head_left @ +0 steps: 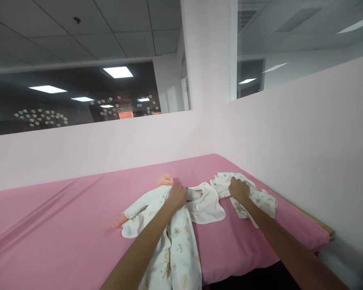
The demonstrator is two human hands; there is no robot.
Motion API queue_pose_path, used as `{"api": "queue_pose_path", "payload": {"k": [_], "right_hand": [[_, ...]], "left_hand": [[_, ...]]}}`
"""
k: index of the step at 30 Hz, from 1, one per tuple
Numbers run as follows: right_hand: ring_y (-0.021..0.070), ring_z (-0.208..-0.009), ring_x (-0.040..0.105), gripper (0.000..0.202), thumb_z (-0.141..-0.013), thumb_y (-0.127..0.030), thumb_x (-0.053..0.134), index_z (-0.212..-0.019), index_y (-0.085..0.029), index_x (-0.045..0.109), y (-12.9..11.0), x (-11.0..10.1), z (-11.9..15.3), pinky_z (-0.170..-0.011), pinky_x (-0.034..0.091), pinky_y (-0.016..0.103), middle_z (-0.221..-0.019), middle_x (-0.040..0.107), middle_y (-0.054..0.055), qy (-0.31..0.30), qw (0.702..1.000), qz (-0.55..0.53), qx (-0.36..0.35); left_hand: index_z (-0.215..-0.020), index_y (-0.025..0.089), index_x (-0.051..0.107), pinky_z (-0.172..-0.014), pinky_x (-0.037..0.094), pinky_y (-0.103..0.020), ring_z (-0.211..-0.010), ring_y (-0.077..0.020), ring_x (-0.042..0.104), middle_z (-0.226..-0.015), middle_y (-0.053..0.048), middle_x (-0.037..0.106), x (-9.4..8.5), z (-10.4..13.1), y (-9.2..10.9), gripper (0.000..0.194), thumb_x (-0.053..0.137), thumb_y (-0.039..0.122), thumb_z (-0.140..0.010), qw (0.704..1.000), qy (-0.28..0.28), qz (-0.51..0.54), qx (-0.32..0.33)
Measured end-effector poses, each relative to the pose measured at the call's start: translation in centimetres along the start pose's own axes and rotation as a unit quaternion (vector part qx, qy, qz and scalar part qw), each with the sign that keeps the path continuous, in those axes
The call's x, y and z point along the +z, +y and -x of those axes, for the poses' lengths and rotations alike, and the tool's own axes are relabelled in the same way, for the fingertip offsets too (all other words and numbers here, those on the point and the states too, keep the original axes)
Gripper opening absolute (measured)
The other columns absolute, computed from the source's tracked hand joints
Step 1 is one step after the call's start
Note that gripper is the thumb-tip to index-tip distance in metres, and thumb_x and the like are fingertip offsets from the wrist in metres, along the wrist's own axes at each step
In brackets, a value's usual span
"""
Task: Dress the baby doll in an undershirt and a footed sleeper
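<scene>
A baby doll (165, 180) lies on its back on a pink-covered padded surface (63, 225), dressed in a white sleepsuit (181, 241) printed with small animals. One doll arm (119, 220) stretches out to the left; the other sleeve (194, 195) reaches right over a plain white cloth piece (208, 209). My left hand (178, 196) is closed at the doll's shoulder, seemingly on the sleepsuit, though its fingertips are hidden. To the right, my right hand (238, 189) is closed on crumpled white printed baby clothes (264, 201).
White walls (305, 133) meet in a corner behind the pink surface, with windows (78, 96) above them. A wooden edge (317, 221) shows along the right side. Below the front edge is a dark gap (257, 280).
</scene>
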State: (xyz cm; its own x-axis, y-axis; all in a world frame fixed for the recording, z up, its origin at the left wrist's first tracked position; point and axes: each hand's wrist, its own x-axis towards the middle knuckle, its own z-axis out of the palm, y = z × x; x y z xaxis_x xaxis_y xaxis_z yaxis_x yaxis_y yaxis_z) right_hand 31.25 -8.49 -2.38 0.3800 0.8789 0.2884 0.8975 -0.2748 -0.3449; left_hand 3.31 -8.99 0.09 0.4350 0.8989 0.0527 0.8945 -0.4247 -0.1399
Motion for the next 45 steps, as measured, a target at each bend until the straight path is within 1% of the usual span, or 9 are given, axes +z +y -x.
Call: {"api": "queue_pose_path", "payload": {"k": [5,9,14,21,26,33,37,41,45], "right_hand": [[0.0334,-0.109,0.053,0.050,-0.095,-0.051,0.036,-0.109,-0.012,0.064,-6.6,3.8,4.2,-0.091,0.036,0.044,-0.113,0.060,0.020,0.030,0.996,-0.002,-0.081],[0.0329,-0.104,0.056,0.043,-0.096,-0.042,0.036,-0.104,-0.013,0.065,-9.3,6.0,6.6,-0.087,0.037,0.043,-0.108,0.062,0.019,0.027,0.995,-0.003,-0.095],[0.0294,-0.107,0.055,0.033,-0.096,-0.022,0.034,-0.101,-0.015,0.066,-8.1,6.1,6.8,-0.090,0.034,0.039,-0.109,0.063,0.015,0.043,0.993,0.000,-0.112],[0.0313,-0.107,0.057,0.034,-0.095,-0.021,0.035,-0.102,-0.007,0.066,-6.2,5.4,5.9,-0.088,0.037,0.038,-0.107,0.064,0.021,0.045,0.999,-0.003,-0.027],[0.0293,-0.099,0.063,0.037,-0.094,-0.022,0.034,-0.098,-0.006,0.068,-5.6,5.6,5.4,-0.081,0.041,0.036,-0.099,0.067,0.021,0.015,1.000,-0.016,0.009],[0.0302,-0.108,0.057,0.033,-0.094,-0.024,0.039,-0.097,-0.012,0.069,-5.8,6.2,6.8,-0.091,0.037,0.039,-0.105,0.068,0.016,0.016,0.997,-0.014,-0.075],[0.0312,-0.107,0.057,0.030,-0.094,-0.025,0.042,-0.094,-0.012,0.069,-6.0,6.0,7.4,-0.090,0.036,0.040,-0.103,0.067,0.017,0.023,0.996,-0.019,-0.087],[0.0331,-0.103,0.058,0.028,-0.092,-0.018,0.040,-0.095,-0.009,0.067,-6.3,5.6,7.3,-0.087,0.037,0.042,-0.098,0.066,0.019,0.035,0.996,-0.053,-0.060],[0.0349,-0.104,0.055,0.030,-0.090,-0.012,0.036,-0.100,-0.007,0.063,-6.8,5.0,7.4,-0.088,0.036,0.045,-0.102,0.062,0.022,0.058,0.992,-0.115,-0.016]], "left_hand": [[-0.119,0.011,0.059,-0.093,0.045,-0.045,-0.111,-0.0273,0.058,-0.120,-0.016,0.062,0.9,-1.9,2.5,0.033,0.051,0.024,-0.091,1.000,-0.006,-0.005,0.006],[-0.119,0.013,0.059,-0.096,0.044,-0.045,-0.109,-0.0241,0.059,-0.118,-0.012,0.063,2.0,-3.3,4.1,0.033,0.055,0.031,-0.091,0.999,-0.018,0.008,0.029],[-0.125,0.019,0.056,-0.095,0.042,-0.048,-0.115,-0.0295,0.056,-0.123,-0.014,0.061,2.3,-3.5,3.9,0.037,0.051,0.030,-0.090,0.999,-0.010,0.032,0.022],[-0.120,0.019,0.055,-0.088,0.046,-0.041,-0.110,-0.0308,0.059,-0.118,-0.014,0.062,1.3,-2.5,2.4,0.046,0.055,0.046,-0.083,0.995,0.015,0.097,-0.003],[-0.116,0.024,0.057,-0.079,0.048,-0.030,-0.103,-0.0234,0.063,-0.117,-0.006,0.064,0.5,-2.2,0.7,0.042,0.062,0.039,-0.077,0.987,0.028,0.157,-0.010],[-0.117,0.023,0.060,-0.088,0.045,-0.034,-0.111,-0.0271,0.060,-0.121,-0.010,0.064,0.8,-2.5,1.2,0.043,0.061,0.042,-0.079,0.973,0.062,0.217,-0.044],[-0.118,0.023,0.061,-0.095,0.042,-0.034,-0.115,-0.0254,0.057,-0.123,-0.009,0.063,0.5,-0.6,0.2,0.038,0.055,0.039,-0.084,0.958,0.106,0.258,-0.063],[-0.112,0.021,0.061,-0.103,0.034,-0.037,-0.120,-0.0255,0.051,-0.124,-0.010,0.061,0.9,4.4,-4.1,0.033,0.048,0.039,-0.087,0.930,0.172,0.295,-0.135],[-0.092,0.017,0.061,-0.093,0.040,-0.042,-0.102,-0.0286,0.058,-0.103,-0.013,0.066,2.9,9.5,-8.4,0.033,0.044,0.044,-0.087,0.876,0.196,0.363,-0.248]]}}
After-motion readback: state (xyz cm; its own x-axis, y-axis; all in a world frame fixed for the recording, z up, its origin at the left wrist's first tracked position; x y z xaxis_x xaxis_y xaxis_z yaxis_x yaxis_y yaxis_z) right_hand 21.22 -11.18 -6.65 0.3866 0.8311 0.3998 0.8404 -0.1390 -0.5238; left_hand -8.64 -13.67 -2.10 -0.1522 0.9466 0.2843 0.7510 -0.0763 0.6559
